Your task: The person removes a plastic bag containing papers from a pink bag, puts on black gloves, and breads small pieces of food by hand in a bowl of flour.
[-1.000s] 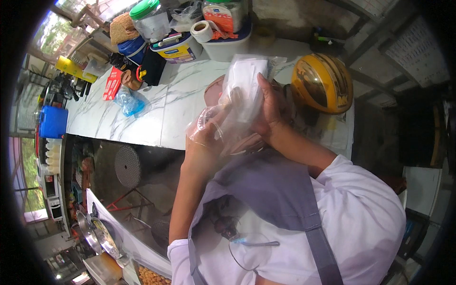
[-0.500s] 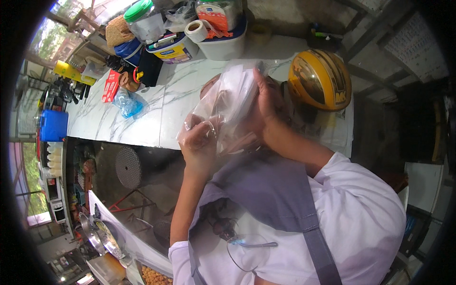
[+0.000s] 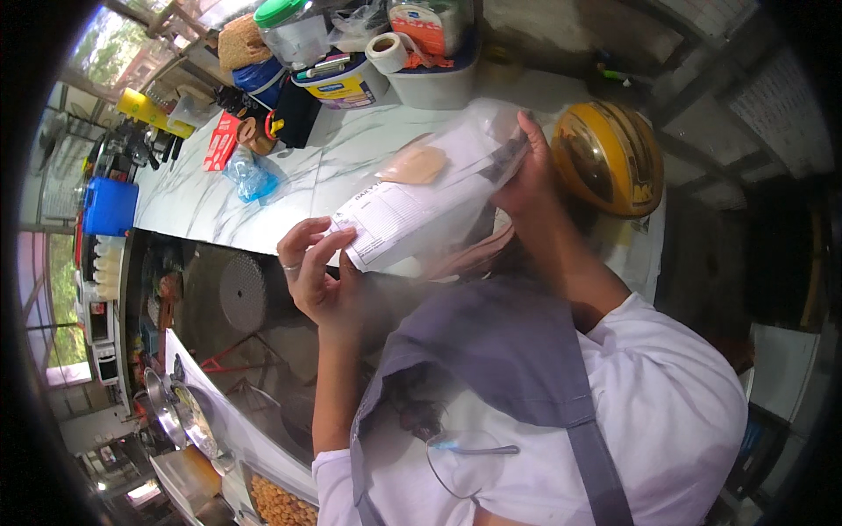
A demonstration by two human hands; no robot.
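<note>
My left hand (image 3: 316, 273) pinches the near left corner of a white printed paper form (image 3: 390, 219), thumb and fingers on its edge. Most of the paper lies inside or under a clear plastic bag (image 3: 491, 127). My right hand (image 3: 532, 180) grips the bag's far right end, its thumb along the top. A tan, rounded patch (image 3: 416, 165) shows beside the form; I cannot make out what it is. Below the bag, partly hidden by it, is a brownish-pink item (image 3: 474, 256), blurred, on the counter's near side.
The marble-patterned counter (image 3: 307, 188) holds a blue plastic bag (image 3: 250, 175), a red box (image 3: 222, 142) and a yellow helmet (image 3: 607, 159). White tubs (image 3: 434, 86), a tissue roll (image 3: 386, 53) and a green-lidded jar (image 3: 294, 35) stand at the back. A round-topped stool (image 3: 243, 292) is below the counter.
My left hand has moved left and down, and the form's corner now sticks out flat in its fingers. The crumpled plastic is stretched out, and the tan patch shows. My right hand has shifted slightly right.
</note>
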